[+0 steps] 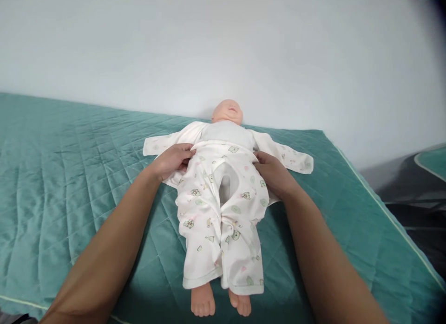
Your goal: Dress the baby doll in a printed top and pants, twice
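Observation:
A baby doll lies on its back, its head toward the wall and its bare feet toward me. White printed baby pants with an open crotch cover its legs and reach up to its waist. At the left side of the waistband, my left hand is closed on the pants' edge. My right hand grips the opposite side, its fingertips partly hidden by the cloth. A white long-sleeved top is spread under the doll, with its sleeves stretched out to both sides.
A green quilted mat covers the surface beneath the doll. Behind it rises a pale wall. The mat's right edge slants down toward me, and another green-topped surface stands beyond it at the far right.

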A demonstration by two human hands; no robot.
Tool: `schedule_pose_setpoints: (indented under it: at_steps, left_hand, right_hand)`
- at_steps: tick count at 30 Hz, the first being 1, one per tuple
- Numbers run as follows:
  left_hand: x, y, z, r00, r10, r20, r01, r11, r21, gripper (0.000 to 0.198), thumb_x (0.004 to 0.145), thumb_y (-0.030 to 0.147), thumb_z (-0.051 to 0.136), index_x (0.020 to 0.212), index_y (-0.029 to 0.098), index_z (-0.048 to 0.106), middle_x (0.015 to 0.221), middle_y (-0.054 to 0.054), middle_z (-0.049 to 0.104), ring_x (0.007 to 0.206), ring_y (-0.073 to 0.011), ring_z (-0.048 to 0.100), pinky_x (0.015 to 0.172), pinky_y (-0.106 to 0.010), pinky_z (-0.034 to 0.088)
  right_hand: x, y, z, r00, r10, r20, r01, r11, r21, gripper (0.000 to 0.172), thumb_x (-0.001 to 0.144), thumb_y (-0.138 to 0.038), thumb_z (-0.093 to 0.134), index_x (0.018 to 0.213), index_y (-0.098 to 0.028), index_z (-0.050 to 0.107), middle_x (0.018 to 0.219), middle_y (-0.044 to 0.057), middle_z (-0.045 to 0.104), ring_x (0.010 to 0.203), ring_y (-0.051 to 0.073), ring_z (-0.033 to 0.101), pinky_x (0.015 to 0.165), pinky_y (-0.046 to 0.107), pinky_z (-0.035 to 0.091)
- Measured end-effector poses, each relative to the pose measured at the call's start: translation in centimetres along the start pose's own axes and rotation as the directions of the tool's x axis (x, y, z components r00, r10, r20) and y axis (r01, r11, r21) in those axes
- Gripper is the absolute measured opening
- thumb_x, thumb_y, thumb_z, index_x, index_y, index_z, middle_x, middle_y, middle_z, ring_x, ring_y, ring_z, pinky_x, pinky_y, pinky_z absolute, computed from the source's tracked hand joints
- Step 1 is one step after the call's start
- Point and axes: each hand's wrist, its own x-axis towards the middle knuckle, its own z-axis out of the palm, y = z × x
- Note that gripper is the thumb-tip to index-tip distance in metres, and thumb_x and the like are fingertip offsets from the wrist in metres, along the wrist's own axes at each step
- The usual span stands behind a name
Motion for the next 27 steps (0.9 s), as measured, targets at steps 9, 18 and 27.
schedule_pose_setpoints:
  at_steps: [9,18,27]
  left_hand:
    - [-1.1,1.1,-0.2,0.989,0.032,0.145,-0.047,0.994,0.101,0.031,0.071,0.014,0.068,0.098,0.021,0.055,0.08,0.004,0.063,0.06,-0.0077,0.054,0.052,-0.017,0.04]
    - [-1.2,1.4,0.5,0.994,0.055,0.095,-0.074,0.977,0.2,0.024,0.076,0.019,0.063,0.097,0.022,0.052,0.064,0.007,0.052,0.049,-0.0075,0.042,0.047,-0.019,0.03]
    - [-0.6,1.3,1.7,0.985,0.079,-0.155,-0.012,0.92,0.392,0.01,0.086,0.027,0.051,0.095,0.023,0.053,0.069,0.002,0.055,0.054,-0.0138,0.05,0.051,-0.026,0.037]
  right_hand:
    - [-0.3,-0.6,0.1,1.0,0.02,-0.016,-0.02,0.999,-0.035,0.017,0.075,-0.024,0.061,0.091,-0.024,0.067,0.09,0.003,0.073,0.08,0.023,0.062,0.068,0.034,0.049]
    - [-0.5,-0.5,0.4,1.0,-0.01,-0.023,0.01,1.0,-0.01,0.018,0.077,-0.025,0.065,0.094,-0.022,0.067,0.094,0.004,0.073,0.084,0.023,0.064,0.072,0.035,0.05]
    - [-0.1,-0.2,0.4,0.996,-0.051,-0.079,0.042,0.992,-0.12,0.016,0.074,-0.021,0.059,0.089,-0.022,0.066,0.088,0.002,0.07,0.079,0.02,0.059,0.071,0.033,0.046]
